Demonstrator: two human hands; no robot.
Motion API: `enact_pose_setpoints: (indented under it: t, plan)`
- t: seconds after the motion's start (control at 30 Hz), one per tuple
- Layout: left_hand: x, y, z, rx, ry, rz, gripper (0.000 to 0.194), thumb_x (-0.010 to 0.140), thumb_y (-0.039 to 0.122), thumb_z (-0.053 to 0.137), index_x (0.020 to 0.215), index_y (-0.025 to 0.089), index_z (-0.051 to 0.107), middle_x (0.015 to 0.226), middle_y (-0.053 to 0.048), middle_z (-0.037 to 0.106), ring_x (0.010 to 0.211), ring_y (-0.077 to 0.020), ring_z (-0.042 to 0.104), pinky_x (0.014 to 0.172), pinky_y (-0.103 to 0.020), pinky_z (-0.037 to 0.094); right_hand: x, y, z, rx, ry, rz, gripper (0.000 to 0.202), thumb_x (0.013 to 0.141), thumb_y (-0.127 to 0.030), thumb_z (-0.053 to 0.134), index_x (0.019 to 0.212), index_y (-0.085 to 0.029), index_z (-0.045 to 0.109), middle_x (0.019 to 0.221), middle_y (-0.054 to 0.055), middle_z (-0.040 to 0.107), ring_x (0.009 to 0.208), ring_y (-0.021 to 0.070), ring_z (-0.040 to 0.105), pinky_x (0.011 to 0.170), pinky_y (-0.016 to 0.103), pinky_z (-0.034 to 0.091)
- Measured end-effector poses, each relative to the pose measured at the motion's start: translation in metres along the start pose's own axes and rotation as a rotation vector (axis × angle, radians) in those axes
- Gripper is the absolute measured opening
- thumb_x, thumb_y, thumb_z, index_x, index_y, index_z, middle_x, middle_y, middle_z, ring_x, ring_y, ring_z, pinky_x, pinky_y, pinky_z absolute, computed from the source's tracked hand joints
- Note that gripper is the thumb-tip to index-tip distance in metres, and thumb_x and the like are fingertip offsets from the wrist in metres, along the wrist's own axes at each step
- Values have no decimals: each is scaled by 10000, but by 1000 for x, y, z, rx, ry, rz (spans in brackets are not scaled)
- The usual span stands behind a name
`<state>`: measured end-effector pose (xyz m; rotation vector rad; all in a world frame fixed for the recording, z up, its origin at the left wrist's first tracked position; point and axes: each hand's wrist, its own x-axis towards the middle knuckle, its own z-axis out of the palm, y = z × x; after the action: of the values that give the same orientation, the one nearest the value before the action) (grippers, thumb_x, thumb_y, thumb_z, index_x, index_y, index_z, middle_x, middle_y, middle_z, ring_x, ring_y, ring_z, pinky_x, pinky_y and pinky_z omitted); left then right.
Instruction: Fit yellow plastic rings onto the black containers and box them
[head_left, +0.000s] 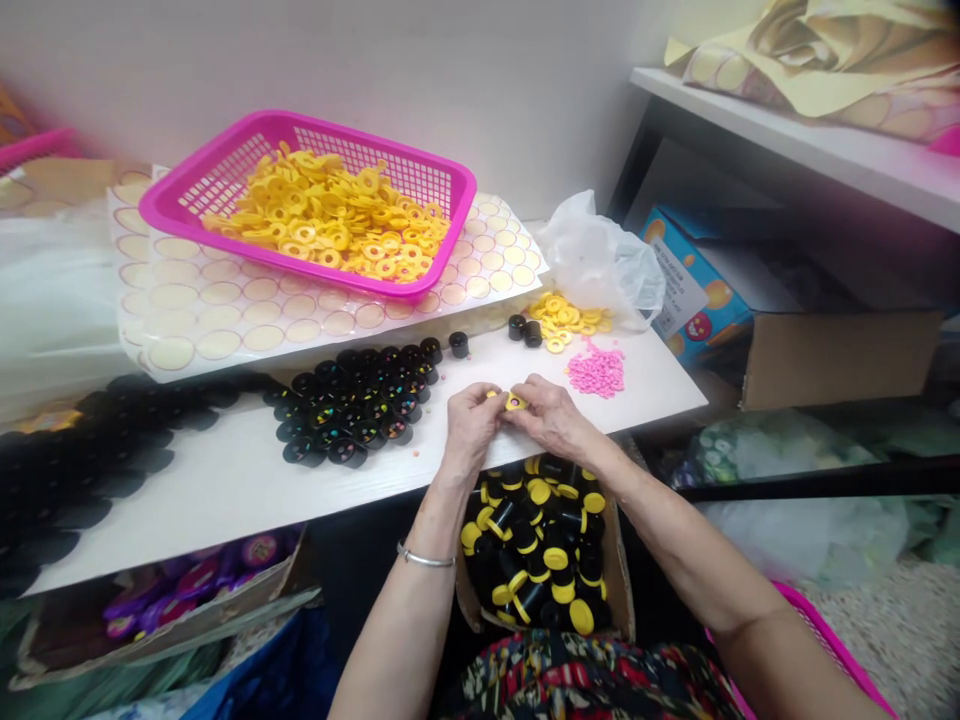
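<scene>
My right hand (pixel 553 418) pinches a yellow ring (pixel 516 402) with a dark centre, just above the white table's near edge. Close beside it, the fingers of my left hand (pixel 471 422) are pressed together, with a small bit of yellow showing at the tips; its shape is mostly hidden. A pile of tiny pink pieces (pixel 596 370) lies to the right of my hands. Behind that pile are loose yellow rings (pixel 562 318). Left of my hands stand several black cups (pixel 352 405) with small coloured bits inside. Below my wrists, a cardboard box (pixel 621 575) holds black containers with yellow lids (pixel 555 558).
On the table (pixel 247 490), a pink basket (pixel 300 268) full of yellow rings rests on sheets of round stickers (pixel 262 340). A clear plastic bag (pixel 600 255) stands behind the rings. Further right are an open carton (pixel 832 350) and a raised white shelf (pixel 810 140).
</scene>
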<state>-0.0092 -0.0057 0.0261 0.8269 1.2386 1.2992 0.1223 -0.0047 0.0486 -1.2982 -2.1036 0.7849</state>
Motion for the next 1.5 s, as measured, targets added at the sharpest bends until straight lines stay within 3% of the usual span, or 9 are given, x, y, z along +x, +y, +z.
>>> enact_pose_setpoints:
  t: [0.2,0.43,0.63,0.83,0.93,1.1,1.27,1.37,1.5]
  plan:
    - [1,-8,2,-4,-41,-1,254,590,327,720,670,113,610,514,43,538,391,-29,394,403,-163,306,1,2,8,167,95,86,101,723,-197,634,816,-172,665,718,-21,470,631,95,455,601,233,363]
    - [3,-24,3,1,46,35,217,602,309,705,686,127,622,556,20,587,472,-74,502,457,-177,380,-3,13,28,533,233,214,153,627,-230,681,763,-168,651,745,-14,576,642,102,512,593,235,424]
    - [0,-15,5,10,49,20,221,581,302,700,640,123,584,505,40,547,438,-70,478,425,-175,362,-1,9,19,857,13,426,330,586,-312,724,849,-139,625,572,-28,597,428,76,504,434,210,423]
    - [-3,-10,6,-13,49,10,367,596,385,706,801,108,580,485,68,493,370,-45,413,377,-162,305,0,12,23,988,53,432,356,675,-442,662,865,-149,593,615,7,635,456,91,588,450,203,490]
    - [-11,-11,3,-85,18,24,386,631,371,689,889,107,578,556,41,552,450,-62,492,454,-176,390,-2,10,27,1056,90,453,334,656,-420,684,803,-148,560,597,-5,616,457,87,579,442,198,480]
    - [-34,-16,4,-88,-106,45,377,534,163,719,901,116,648,774,-13,647,674,-101,580,678,-232,477,-15,-2,24,1232,220,523,386,543,-329,771,750,-174,484,659,-38,593,570,95,588,506,218,488]
    - [-54,-25,4,202,7,235,378,548,179,719,925,173,694,873,-26,611,778,-139,565,741,-276,472,-42,-12,8,1272,90,568,483,491,-277,810,855,-174,510,780,-12,590,637,110,587,545,242,487]
    - [-66,-27,2,341,-45,390,306,558,136,709,857,202,711,854,-34,602,887,-174,542,809,-303,455,-60,-14,4,1256,-41,565,440,519,-300,802,856,-147,565,806,13,598,642,111,576,572,258,491]
    - [-83,-25,2,349,-154,482,294,593,115,682,865,224,706,854,-45,622,922,-194,531,843,-341,450,-82,-20,8,1258,148,554,451,456,-254,833,829,-142,606,785,8,601,650,103,555,559,219,461]
